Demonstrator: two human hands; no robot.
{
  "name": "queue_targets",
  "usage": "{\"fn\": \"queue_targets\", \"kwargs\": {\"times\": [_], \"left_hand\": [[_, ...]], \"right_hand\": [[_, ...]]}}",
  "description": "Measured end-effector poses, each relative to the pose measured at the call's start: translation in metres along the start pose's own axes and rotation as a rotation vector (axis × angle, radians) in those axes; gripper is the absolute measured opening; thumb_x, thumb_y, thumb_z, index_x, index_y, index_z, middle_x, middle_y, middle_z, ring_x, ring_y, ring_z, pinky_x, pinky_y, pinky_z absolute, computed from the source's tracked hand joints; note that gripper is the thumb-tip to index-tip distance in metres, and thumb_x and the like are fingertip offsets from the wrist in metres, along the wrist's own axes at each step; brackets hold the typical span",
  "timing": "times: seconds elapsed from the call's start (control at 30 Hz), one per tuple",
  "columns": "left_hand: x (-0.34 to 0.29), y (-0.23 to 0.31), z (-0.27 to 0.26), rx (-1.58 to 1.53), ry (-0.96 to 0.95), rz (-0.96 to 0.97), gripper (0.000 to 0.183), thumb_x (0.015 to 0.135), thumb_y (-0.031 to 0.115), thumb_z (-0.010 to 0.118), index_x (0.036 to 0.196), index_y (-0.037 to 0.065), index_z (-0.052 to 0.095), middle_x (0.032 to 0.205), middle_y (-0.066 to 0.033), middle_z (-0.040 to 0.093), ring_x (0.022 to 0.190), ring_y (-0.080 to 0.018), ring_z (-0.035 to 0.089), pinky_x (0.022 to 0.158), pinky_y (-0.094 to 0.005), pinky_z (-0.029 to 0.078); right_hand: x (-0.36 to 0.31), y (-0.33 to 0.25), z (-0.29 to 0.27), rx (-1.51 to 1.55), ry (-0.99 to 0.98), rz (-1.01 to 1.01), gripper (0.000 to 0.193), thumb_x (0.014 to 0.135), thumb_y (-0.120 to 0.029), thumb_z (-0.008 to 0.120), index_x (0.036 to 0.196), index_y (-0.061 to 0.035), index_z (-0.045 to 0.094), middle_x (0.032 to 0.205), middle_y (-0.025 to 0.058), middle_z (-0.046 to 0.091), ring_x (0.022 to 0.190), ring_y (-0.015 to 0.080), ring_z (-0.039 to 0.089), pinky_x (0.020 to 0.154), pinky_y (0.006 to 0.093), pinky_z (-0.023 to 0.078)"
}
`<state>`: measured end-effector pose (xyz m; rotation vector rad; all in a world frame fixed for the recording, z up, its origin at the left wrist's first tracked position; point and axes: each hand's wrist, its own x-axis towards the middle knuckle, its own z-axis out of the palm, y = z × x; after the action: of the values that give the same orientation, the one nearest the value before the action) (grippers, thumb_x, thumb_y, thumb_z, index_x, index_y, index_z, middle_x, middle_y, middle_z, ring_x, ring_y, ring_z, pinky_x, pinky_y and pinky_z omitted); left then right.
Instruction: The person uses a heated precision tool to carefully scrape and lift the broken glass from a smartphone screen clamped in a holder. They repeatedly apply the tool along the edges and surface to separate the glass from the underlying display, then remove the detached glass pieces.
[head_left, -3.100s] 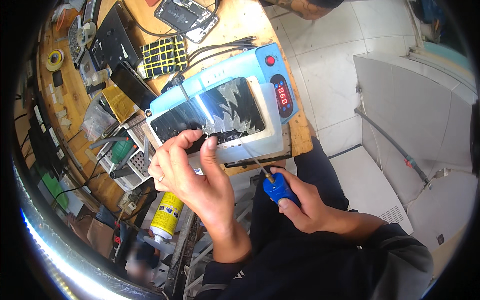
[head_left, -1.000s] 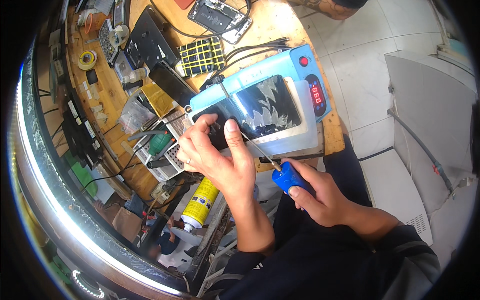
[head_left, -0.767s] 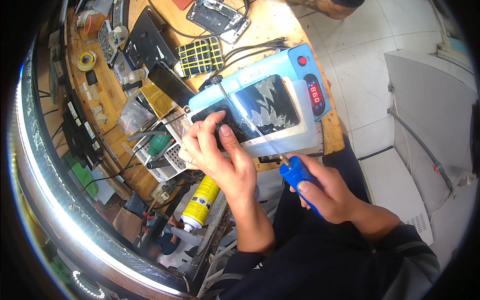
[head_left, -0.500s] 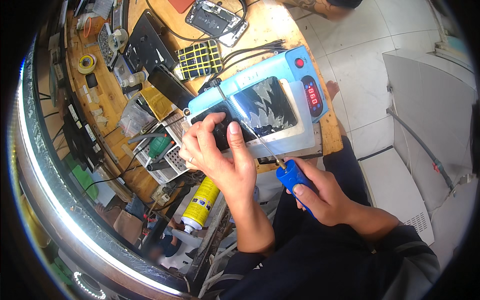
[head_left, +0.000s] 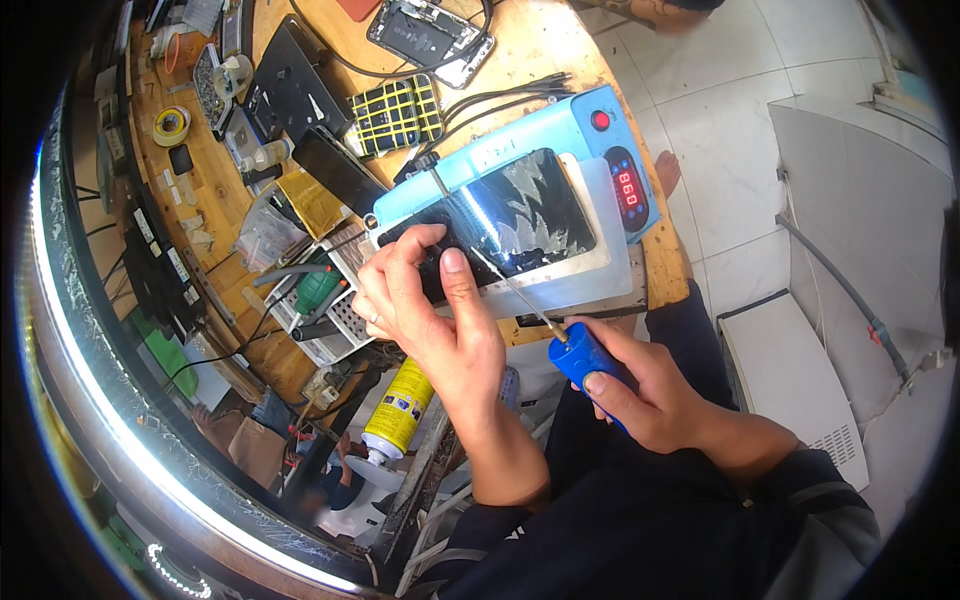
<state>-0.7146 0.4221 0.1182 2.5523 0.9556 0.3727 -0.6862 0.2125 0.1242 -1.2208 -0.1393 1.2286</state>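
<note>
One end of the black screen (head_left: 528, 205) hides behind the half-open left hand (head_left: 432, 312), its fingertip contact unclear; the right hand (head_left: 648, 392) wraps round a blue tool (head_left: 583, 354).

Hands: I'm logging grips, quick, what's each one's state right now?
Left hand: open, fingers loosely curled at the dark screen.
Right hand: closed, holding the blue handle of a thin-tipped tool.

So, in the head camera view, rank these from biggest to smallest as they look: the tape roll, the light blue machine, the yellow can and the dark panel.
Largest to smallest, as seen:
1. light blue machine
2. dark panel
3. yellow can
4. tape roll
</note>
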Motion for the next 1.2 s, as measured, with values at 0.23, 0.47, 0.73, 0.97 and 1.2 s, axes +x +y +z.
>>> {"fn": "queue_targets", "kwargs": {"times": [0.23, 0.47, 0.73, 0.97, 1.2], "left_hand": [[0.003, 0.006, 0.008, 0.134, 0.037, 0.011, 0.028, 0.094, 0.036, 0.077, 0.109, 0.013, 0.068, 0.103, -0.0066, 0.053, 0.105, -0.0271, 0.047, 0.097, -0.0469, 0.031], [-0.002, -0.002, -0.005, 0.055, -0.036, 0.013, 0.019, 0.099, 0.025, 0.069, 0.114, 0.012, 0.069, 0.111, -0.0090, 0.060, 0.110, -0.0292, 0.049, 0.100, -0.0459, 0.033], [-0.020, 0.008, -0.023, -0.297, 0.005, -0.088, 0.013, 0.103, 0.015, 0.066, 0.102, 0.002, 0.066, 0.093, -0.0074, 0.066, 0.097, -0.0225, 0.057, 0.091, -0.0348, 0.041], [-0.038, 0.004, -0.040, -1.045, 0.041, -0.439, 0.029, 0.110, 0.021, 0.059, 0.088, 0.003, 0.059, 0.080, -0.0041, 0.057, 0.068, -0.0091, 0.046, 0.063, -0.0248, 0.036], [0.016, 0.005, -0.051, -0.998, 0.460, -0.311, 0.015, 0.111, 0.019, 0.058, 0.105, 0.005, 0.061, 0.087, -0.0035, 0.060, 0.074, -0.0078, 0.050, 0.065, -0.0216, 0.040]], "right_hand": [[-0.001, -0.007, 0.000, 0.066, 0.019, 0.063, 0.057, 0.109, -0.023, 0.056, 0.153, 0.0097, 0.039, 0.092, 0.0120, 0.067, 0.074, 0.0149, 0.064, 0.071, 0.0310, 0.052], [-0.001, -0.005, 0.000, 0.028, 0.019, 0.027, 0.058, 0.109, -0.024, 0.055, 0.154, 0.0087, 0.039, 0.092, 0.0121, 0.067, 0.073, 0.0148, 0.064, 0.070, 0.0310, 0.052], [-0.003, -0.007, -0.002, -0.111, -0.092, -0.080, 0.060, 0.107, -0.023, 0.055, 0.154, 0.0090, 0.038, 0.121, 0.0270, 0.066, 0.106, 0.0335, 0.070, 0.095, 0.0411, 0.053], [0.005, -0.016, 0.003, -0.042, -0.367, -0.119, 0.063, 0.110, -0.027, 0.053, 0.155, 0.0107, 0.032, 0.128, 0.0327, 0.063, 0.113, 0.0424, 0.069, 0.099, 0.0434, 0.052], [-0.004, -0.018, -0.002, -0.176, -0.237, -0.193, 0.062, 0.106, -0.023, 0.055, 0.159, 0.0024, 0.035, 0.117, 0.0215, 0.067, 0.096, 0.0285, 0.072, 0.088, 0.0391, 0.056]]}}
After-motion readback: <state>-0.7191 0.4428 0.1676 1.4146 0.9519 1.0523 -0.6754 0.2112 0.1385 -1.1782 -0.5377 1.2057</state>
